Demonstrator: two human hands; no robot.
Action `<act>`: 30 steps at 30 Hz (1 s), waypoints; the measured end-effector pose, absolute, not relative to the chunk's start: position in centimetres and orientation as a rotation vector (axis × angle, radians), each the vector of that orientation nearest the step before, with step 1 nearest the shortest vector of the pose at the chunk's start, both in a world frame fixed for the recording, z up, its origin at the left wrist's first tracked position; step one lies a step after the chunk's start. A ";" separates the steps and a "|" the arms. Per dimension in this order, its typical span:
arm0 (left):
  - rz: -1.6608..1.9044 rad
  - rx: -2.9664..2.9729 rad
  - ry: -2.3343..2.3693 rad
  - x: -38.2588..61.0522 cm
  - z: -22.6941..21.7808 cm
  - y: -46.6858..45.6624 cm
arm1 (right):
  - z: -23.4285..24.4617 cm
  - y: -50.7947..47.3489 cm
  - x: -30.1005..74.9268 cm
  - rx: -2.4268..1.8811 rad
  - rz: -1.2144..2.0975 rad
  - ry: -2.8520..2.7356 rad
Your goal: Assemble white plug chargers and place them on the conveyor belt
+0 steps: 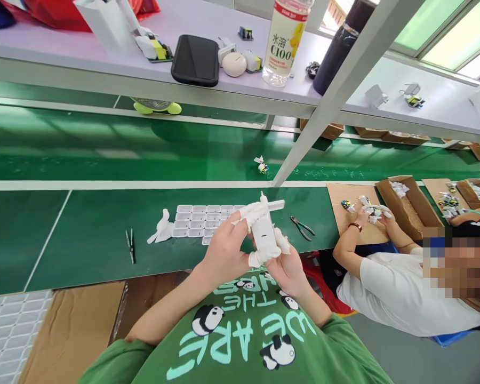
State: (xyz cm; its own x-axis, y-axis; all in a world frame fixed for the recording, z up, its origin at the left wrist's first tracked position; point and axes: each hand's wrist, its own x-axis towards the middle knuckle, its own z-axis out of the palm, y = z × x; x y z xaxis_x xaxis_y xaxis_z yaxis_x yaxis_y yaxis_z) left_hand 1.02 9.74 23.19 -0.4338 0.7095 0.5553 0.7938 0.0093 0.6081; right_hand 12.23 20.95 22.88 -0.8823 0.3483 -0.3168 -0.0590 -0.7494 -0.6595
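Above the near edge of the green bench, both my hands hold a white plastic casing (265, 235), a small box with a short dark slot on its face. My left hand (229, 242) grips it from the left and top, and my right hand (287, 265) closes round its lower right side. White coverings sit on several fingertips. A thin white strip (277, 205) sticks out behind the casing; whether it is attached, I cannot tell. Behind my left hand lie rows of white casings (194, 217). Green-handled cutting pliers (303, 228) rest to the right.
Tweezers (130, 246) and a crumpled white piece (160, 229) lie left on the bench. A small circuit assembly (261, 165) sits on the green belt. The shelf bears a phone (196, 60) and a bottle (285, 45). At right, a co-worker (396, 272) handles parts beside a cardboard box (410, 205).
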 end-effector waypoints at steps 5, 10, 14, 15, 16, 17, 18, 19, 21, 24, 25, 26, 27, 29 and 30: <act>-1.415 -1.622 -2.103 0.9 23.8 9.2 | 23.2 21.3 12.1 -0.646 2.609 -1.034; -1.423 -1.615 -2.163 1.2 24.1 8.5 | 24.4 21.8 12.0 -0.637 2.546 -1.141; -1.434 -1.608 -2.195 1.1 24.0 8.6 | 24.6 21.5 11.9 -0.618 2.452 -1.257; -1.436 -1.605 -2.207 1.1 23.9 8.6 | 24.1 21.7 12.0 -0.618 2.352 -1.320; -1.438 -1.596 -2.232 0.9 23.7 8.6 | 23.4 22.1 12.1 -0.621 2.204 -1.392; -1.441 -1.580 -2.268 0.8 23.4 8.5 | 22.2 22.7 12.2 -0.630 2.009 -1.466; -1.444 -1.558 -2.316 0.7 23.0 8.3 | 20.6 23.6 12.3 -0.641 1.780 -1.539; -1.446 -1.533 -2.371 0.6 22.4 8.0 | 18.6 24.7 12.5 -0.657 1.536 -1.602; -1.451 -1.469 -2.503 0.3 20.9 7.0 | 13.4 27.2 12.7 -0.708 1.090 -1.717; -1.468 -1.369 -2.751 0.2 18.3 5.0 | 4.4 30.2 13.1 -0.873 0.785 -1.969; -1.473 -1.338 -2.831 0.3 17.5 4.3 | 1.7 30.8 13.3 -0.925 0.782 -2.121; -1.474 -1.309 -2.901 0.3 16.8 3.7 | -0.7 31.1 13.6 -0.964 0.803 -2.270; -1.468 -1.287 -2.954 0.4 16.2 3.2 | -2.6 31.3 13.9 -0.994 0.822 -2.387; -1.446 -1.254 -3.024 0.6 15.5 2.5 | -5.1 31.2 14.6 -1.017 0.833 -2.517; -1.437 -1.240 -3.049 0.7 15.3 2.3 | -5.7 31.2 15.0 -1.012 0.824 -2.535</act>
